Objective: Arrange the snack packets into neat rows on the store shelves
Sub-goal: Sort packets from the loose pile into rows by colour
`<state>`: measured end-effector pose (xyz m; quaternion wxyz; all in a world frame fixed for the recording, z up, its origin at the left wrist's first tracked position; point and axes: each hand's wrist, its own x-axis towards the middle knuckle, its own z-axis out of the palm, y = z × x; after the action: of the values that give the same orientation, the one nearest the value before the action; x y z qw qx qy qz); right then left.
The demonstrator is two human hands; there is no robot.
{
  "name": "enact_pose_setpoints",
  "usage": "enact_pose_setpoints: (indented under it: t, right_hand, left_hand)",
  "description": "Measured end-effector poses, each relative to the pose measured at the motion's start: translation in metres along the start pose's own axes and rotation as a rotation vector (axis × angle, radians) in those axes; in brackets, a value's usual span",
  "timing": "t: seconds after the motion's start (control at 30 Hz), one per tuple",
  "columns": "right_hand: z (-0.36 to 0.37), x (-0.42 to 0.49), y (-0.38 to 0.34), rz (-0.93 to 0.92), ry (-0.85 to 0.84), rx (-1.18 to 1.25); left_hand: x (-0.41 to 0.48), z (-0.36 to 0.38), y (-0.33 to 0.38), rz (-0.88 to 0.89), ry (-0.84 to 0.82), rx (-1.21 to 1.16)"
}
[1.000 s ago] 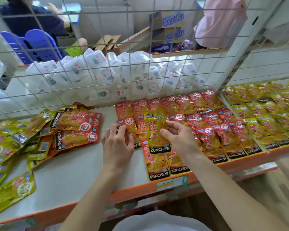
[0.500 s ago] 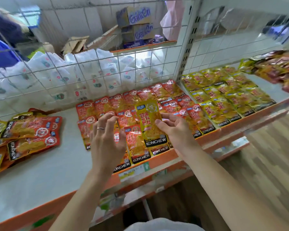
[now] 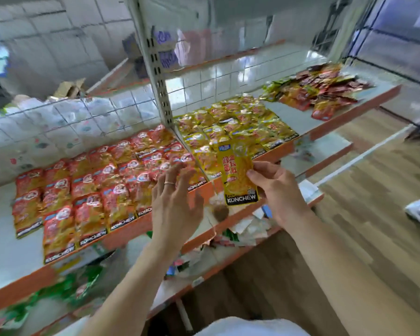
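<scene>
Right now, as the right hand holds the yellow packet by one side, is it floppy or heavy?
Probably fairly stiff: the yellow packet looks flat though the right hand pinches only its side. Likely light, since a pinch suffices. Its glossy film may be slippery.

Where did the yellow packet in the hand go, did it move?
Yes. The right hand carried the yellow packet rightward, off the red rows, to the front of the yellow rows.

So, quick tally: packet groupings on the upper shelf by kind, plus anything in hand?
Red packet block, in rows: 1
Yellow packet block, in rows: 1
Loose mixed heap, far right: 1
Yellow KONCHEW packet, pinched by right hand: 1
Total: 4
</scene>
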<state>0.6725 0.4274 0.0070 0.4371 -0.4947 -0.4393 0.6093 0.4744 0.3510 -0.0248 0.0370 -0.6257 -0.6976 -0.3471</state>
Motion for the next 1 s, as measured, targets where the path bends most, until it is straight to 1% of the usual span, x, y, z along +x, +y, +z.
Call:
enact_pose_setpoints:
  t: [0.2,0.37,0.6,0.77,1.0]
  right_hand:
    - [-0.074,0.002,-0.011,-0.022,0.043,-0.015]
    - [-0.106,0.013,-0.022,-0.005,0.077,0.030]
    - [-0.133,0.032,-0.018,0.009,0.132,0.007]
    - [-0.136,0.057,-0.018,0.044,0.141,-0.016]
    - [-0.117,0.106,-0.034,0.072,0.071,-0.071]
  left_hand:
    - [0.002,0.037,0.071,0.056,0.012,-0.006]
    - [0.011,0.055,0.095,0.088,-0.032,0.003]
    - [0.029,0.091,0.102,0.112,-0.042,-0.048]
    - [0.046,0.114,0.102,0.097,-0.079,-0.061]
    - [0.080,0.129,0.076,-0.003,-0.118,-0.033]
